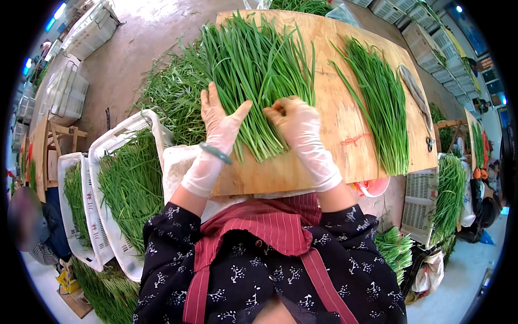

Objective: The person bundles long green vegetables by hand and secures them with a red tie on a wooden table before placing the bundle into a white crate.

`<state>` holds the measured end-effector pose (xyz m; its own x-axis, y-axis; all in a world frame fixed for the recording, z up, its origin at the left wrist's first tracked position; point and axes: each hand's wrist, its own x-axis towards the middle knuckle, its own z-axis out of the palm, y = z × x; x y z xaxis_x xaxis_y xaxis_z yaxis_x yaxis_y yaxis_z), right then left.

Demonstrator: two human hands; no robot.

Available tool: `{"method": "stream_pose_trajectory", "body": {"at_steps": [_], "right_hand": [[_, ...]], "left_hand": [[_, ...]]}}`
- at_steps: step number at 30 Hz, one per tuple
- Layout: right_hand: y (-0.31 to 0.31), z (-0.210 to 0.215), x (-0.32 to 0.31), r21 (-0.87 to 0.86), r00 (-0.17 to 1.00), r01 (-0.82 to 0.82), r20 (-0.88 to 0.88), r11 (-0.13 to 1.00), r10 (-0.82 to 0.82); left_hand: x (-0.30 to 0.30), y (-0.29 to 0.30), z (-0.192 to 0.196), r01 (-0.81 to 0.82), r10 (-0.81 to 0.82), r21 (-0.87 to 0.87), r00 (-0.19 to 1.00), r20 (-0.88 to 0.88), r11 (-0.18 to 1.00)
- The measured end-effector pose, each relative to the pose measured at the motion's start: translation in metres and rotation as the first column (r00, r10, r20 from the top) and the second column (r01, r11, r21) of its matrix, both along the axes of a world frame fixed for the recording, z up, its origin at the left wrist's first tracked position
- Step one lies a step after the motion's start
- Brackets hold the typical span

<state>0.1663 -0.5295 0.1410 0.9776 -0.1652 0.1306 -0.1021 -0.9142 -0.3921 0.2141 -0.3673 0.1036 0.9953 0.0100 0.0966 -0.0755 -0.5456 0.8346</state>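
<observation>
Left hand (220,120) spread, right hand (300,120) curled — hold unclear, stalks (259,70) between, crate (115,139) near board (330,132)

Includes white crates (90,39) at upper left, a pink tub (381,187), a pale bag (430,274) lower right.

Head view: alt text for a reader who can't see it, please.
Gloved left hand, open, and right hand, fingers curled, at a spread of long green leaves on a wooden board; a smaller bundle lies to the right.
</observation>
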Motion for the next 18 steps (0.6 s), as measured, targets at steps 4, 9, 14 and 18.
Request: {"method": "stream_pose_trajectory", "body": {"at_steps": [4, 9, 14, 18], "right_hand": [[0.003, -0.02, 0.007, 0.253, 0.988, 0.118, 0.066, 0.96, -0.139], [-0.015, -0.022, -0.004, 0.807, 0.965, 0.155, 0.0, 0.571, -0.262], [-0.014, -0.027, -0.024, 0.939, 0.995, -0.014, 0.045, 0.342, -0.084], [-0.016, -0.014, -0.062, 0.964, 0.997, 0.014, -0.034, 0.267, 0.068]], "left_hand": [[0.0, -0.021, -0.001, 0.065, -0.063, 0.205, 0.998, -0.016, 0.977], [0.005, -0.017, -0.005, 0.063, -0.057, 0.128, 0.997, -0.049, 0.99], [0.006, -0.042, 0.008, 0.003, -0.029, 0.39, 0.998, 0.061, 0.921], [0.005, -0.046, 0.007, 0.066, -0.072, 0.517, 0.997, -0.008, 0.853]]}}
